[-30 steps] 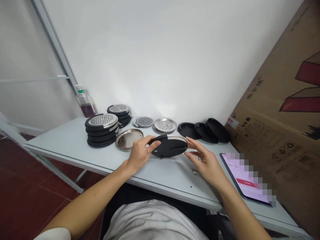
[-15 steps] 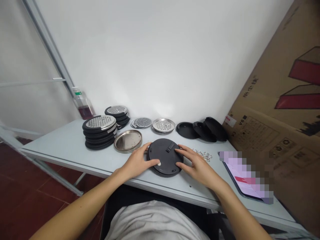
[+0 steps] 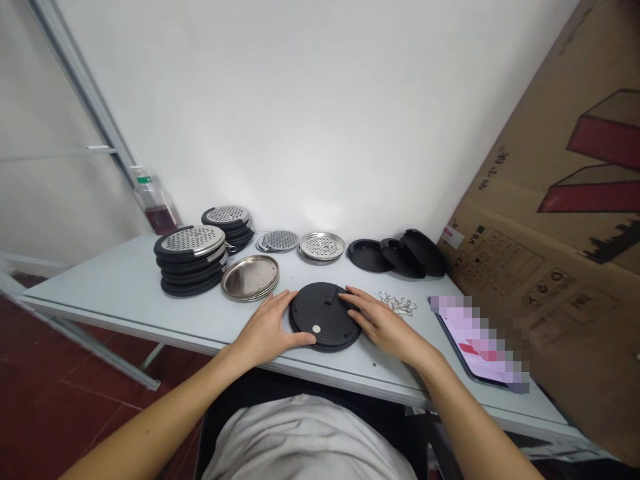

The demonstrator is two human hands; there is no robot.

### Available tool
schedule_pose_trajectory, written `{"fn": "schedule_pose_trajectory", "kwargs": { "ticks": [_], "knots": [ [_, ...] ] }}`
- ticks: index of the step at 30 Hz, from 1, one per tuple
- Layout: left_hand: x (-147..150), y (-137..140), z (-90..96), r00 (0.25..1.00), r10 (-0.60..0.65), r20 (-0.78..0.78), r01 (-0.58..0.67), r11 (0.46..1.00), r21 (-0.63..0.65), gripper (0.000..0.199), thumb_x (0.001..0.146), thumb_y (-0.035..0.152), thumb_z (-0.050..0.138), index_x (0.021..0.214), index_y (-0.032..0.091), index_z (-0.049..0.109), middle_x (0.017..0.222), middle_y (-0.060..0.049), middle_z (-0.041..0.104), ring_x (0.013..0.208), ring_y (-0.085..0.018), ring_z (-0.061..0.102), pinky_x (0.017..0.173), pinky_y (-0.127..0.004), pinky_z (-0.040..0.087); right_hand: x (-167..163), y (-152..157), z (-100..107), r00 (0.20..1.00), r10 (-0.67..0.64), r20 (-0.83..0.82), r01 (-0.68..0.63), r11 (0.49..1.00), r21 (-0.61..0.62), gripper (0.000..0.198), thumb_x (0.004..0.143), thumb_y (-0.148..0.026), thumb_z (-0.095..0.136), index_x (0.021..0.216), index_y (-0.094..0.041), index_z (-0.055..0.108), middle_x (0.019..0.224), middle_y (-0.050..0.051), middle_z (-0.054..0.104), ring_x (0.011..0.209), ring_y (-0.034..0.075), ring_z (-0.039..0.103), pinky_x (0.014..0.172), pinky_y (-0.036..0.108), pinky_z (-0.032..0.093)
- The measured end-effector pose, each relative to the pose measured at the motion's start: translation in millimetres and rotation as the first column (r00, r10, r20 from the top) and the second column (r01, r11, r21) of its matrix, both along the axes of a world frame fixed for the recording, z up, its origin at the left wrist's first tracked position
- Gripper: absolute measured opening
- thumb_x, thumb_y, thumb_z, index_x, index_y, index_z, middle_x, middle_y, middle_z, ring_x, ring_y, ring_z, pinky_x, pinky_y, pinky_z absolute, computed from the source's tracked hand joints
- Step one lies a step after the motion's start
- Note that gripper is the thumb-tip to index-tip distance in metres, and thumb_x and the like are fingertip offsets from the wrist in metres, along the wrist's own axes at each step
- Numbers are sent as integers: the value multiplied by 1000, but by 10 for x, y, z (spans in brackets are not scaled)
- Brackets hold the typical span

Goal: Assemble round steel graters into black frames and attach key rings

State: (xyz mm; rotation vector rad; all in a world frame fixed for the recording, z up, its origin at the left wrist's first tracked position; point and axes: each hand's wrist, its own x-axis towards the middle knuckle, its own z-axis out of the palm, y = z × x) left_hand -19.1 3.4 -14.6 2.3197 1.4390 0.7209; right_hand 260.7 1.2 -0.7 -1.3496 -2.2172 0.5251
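A round black plastic cover (image 3: 320, 323) lies near the table's front edge, with a pale round dot and a small raised tab on its upper face. What sits underneath it is hidden. My left hand (image 3: 265, 327) grips its left side, thumb along the front rim and fingers around the far left edge. On the other side, my right hand (image 3: 377, 323) holds the right edge, fingertips resting near the tab. Small metal rings (image 3: 397, 303) lie just beyond my right hand. A stack of shallow metal dishes (image 3: 250, 277) stands behind my left hand.
Stacked black-rimmed graters (image 3: 193, 260) stand at left, before a second stack (image 3: 227, 223) and a bottle (image 3: 159, 210). Perforated metal discs (image 3: 280, 241), a rimmed perforated plate (image 3: 323, 247) and black covers (image 3: 370, 255) line the wall. At right are a phone (image 3: 475, 347) and a large carton (image 3: 530, 267).
The black cover has turned slightly and sits flatter. My right fingers have shifted along its edge, and my left thumb has slid off the pale dot towards the front rim.
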Motion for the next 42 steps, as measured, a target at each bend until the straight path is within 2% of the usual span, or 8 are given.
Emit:
{"fn": "schedule_pose_trajectory", "kwargs": {
  "ticks": [6,8,13,25,32,37,39,42],
  "knots": [
    [4,-36,66,1000,-4,-29,5,1000,6,97,69,71,67,147,21,39,151,-13,43,141,-34,35,118,-50,27,300,-56,169,939,-293,-179,304,952,39,34,93,-39,48,113,-21,68,120,9,70,102,26,68,91,40,52],
    [-1,-41,88,997,-72,-42,72,997,7,101,68,72,68,150,23,34,156,-12,34,145,-33,29,118,-49,27,462,-125,237,918,-380,-116,382,924,-3,26,88,-35,53,98,-21,72,101,8,75,88,25,69,82,38,53],
    [-10,-44,105,989,-129,-77,131,991,14,86,71,69,68,144,31,44,156,-8,34,144,-33,30,116,-51,29,643,-328,314,955,-260,139,281,947,-158,27,78,-26,60,103,-24,71,93,4,74,82,22,66,77,33,49],
    [12,-56,111,991,-123,-53,125,991,35,84,68,68,71,140,29,49,146,-10,43,136,-31,39,113,-49,35,381,-301,165,919,-275,283,314,944,-102,30,68,-10,54,91,-24,67,81,3,70,78,21,62,66,28,40],
    [29,-84,51,993,-97,-60,103,990,100,85,64,72,70,136,28,55,144,-12,48,133,-33,43,112,-51,35,352,-222,156,918,-300,260,332,939,-89,14,69,-16,54,74,-21,66,73,4,70,71,20,61,64,29,40],
    [19,-97,88,993,-104,-58,109,990,95,88,60,71,74,133,26,58,154,-14,34,142,-37,31,113,-55,31,318,-179,275,937,-322,137,329,944,-34,12,75,-20,53,73,-21,64,75,3,71,69,19,63,64,29,42],
    [43,-65,169,991,-133,-12,133,984,121,79,61,68,76,125,24,64,153,-14,37,141,-37,32,113,-53,31,266,-109,354,960,-276,55,278,960,-43,11,76,-20,54,73,-21,65,78,3,73,71,18,64,65,29,44],
    [160,85,338,978,-168,126,147,976,163,45,78,53,71,111,22,70,131,-11,61,124,-28,53,107,-44,40,137,79,473,987,-155,-49,153,987,-44,11,77,-21,56,74,-21,67,78,2,74,72,18,66,65,28,46]
  ]
}}
